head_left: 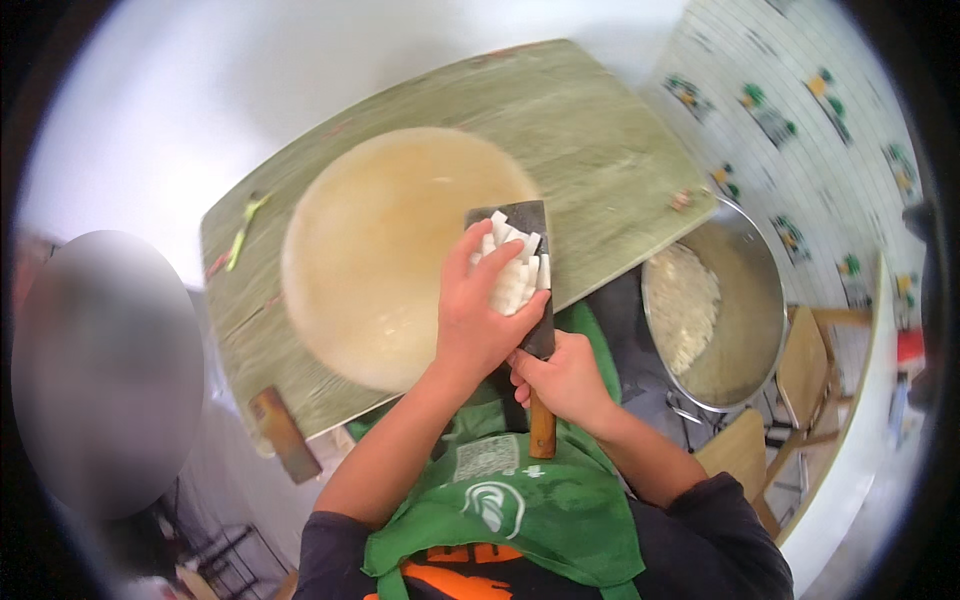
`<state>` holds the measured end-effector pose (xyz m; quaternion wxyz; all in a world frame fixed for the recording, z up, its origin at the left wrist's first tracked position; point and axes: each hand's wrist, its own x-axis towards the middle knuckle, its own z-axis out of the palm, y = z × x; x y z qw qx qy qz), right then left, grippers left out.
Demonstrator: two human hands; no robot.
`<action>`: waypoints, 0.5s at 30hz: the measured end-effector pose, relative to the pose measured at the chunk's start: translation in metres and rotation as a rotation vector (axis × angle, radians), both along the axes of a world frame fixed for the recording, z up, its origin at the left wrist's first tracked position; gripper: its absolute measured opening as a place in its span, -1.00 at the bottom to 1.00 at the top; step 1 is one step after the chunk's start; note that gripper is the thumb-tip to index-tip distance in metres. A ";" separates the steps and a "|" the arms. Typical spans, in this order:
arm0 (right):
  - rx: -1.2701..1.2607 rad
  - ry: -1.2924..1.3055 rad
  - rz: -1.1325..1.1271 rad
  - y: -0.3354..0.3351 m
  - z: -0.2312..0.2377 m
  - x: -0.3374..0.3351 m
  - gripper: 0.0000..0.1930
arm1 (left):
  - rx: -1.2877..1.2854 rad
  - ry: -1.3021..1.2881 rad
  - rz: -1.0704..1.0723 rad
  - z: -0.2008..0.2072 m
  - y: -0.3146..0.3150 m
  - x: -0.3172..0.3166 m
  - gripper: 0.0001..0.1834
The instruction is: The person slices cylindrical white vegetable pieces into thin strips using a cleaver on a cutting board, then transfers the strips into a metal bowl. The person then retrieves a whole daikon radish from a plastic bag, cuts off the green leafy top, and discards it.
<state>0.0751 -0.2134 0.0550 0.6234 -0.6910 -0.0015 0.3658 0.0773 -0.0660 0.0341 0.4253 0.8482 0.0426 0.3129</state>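
Your left hand curls over a heap of white cut strips, fingers spread, holding them on the cleaver's dark blade. Your right hand is closed around its wooden handle. The heap sits at the right edge of the round cutting board on the green table; a metal pot holding whitish pieces stands to the right.
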 end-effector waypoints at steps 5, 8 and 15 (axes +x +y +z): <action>-0.009 -0.005 -0.381 -0.086 0.016 0.005 -0.77 | -0.034 -0.053 -0.362 0.014 -0.097 0.058 -0.41; -0.002 0.015 -0.630 -0.133 0.013 0.005 -0.78 | -0.082 -0.026 -0.574 0.009 -0.163 0.088 -0.43; -0.051 0.260 -0.942 -0.221 -0.014 -0.012 -0.82 | 0.071 0.272 -0.880 -0.061 -0.297 0.154 -0.35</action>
